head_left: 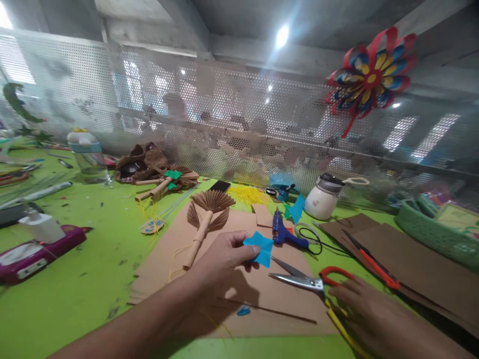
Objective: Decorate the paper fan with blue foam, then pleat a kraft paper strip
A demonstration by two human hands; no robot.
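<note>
Between the thumb and fingers of my left hand (pixel 234 252) is a small blue paper piece (pixel 261 248) with pointed corners, raised over brown paper sheets (pixel 239 279). My right hand (pixel 359 304), slightly blurred, is at the handles of the scissors (pixel 305 283), its fingers around the red and yellow grips. The blades stand apart and point left, just below the blue piece. A pleated brown paper fan shape with a rolled paper stem (pixel 200 237) lies left of my left hand. On the brown sheets rest a blue scrap (pixel 243 310) and a thin dark strip (pixel 277 311).
Beyond my left hand lies a blue glue gun (pixel 280 232) with its cord. A red-handled cutter (pixel 377 267) rests on brown card at right, near a green basket (pixel 437 229). A white jug (pixel 324 197), a phone (pixel 220 186) and a purple power strip (pixel 41 254) also stand around.
</note>
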